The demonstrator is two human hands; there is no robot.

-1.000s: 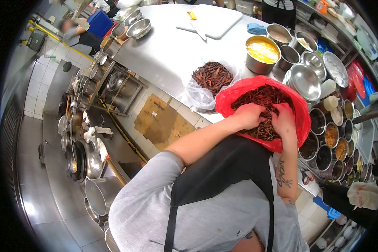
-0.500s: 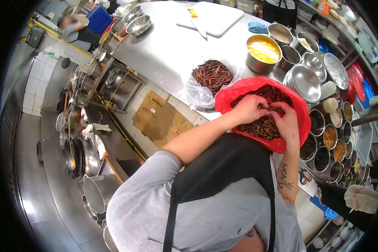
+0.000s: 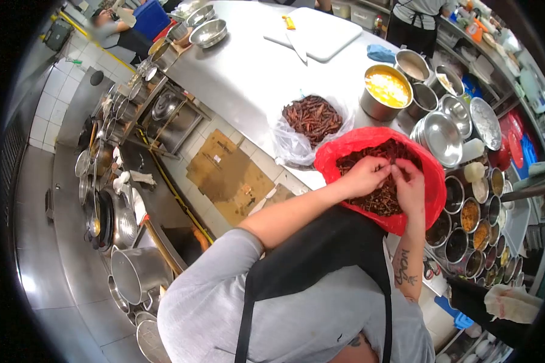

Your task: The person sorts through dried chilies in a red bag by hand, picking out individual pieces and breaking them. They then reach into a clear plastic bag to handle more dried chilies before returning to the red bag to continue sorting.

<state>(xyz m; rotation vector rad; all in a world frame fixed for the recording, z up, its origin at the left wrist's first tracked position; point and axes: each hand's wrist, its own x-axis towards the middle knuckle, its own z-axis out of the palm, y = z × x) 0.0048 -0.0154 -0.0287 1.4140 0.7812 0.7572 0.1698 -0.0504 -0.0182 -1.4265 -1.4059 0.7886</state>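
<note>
A red plastic bag (image 3: 430, 209) stands wide open at the table's near edge, with dark dried chilies (image 3: 378, 151) and many thin stem-like bits (image 3: 383, 202) inside. Over its mouth, my left hand (image 3: 367, 175) and my right hand (image 3: 409, 186) meet, fingertips pinched together. Between them is a small dark red dried chili (image 3: 393, 162), partly covered by the fingers. Just beyond, to the left, a clear plastic bag (image 3: 287, 145) holds whole dried chilies (image 3: 312, 118).
A pot of yellow liquid (image 3: 386, 91) stands behind the red bag. Stacked metal bowls (image 3: 440, 138) and several containers of ingredients (image 3: 470, 213) line the right. A knife (image 3: 297, 46) rests by a white cutting board (image 3: 330, 33). Co-workers (image 3: 413, 27) stand at the far side.
My view has shifted slightly, so the table and bags appear a little lower. Both hands remain pinched together over the red bag, with the small chili now showing between the fingertips.
</note>
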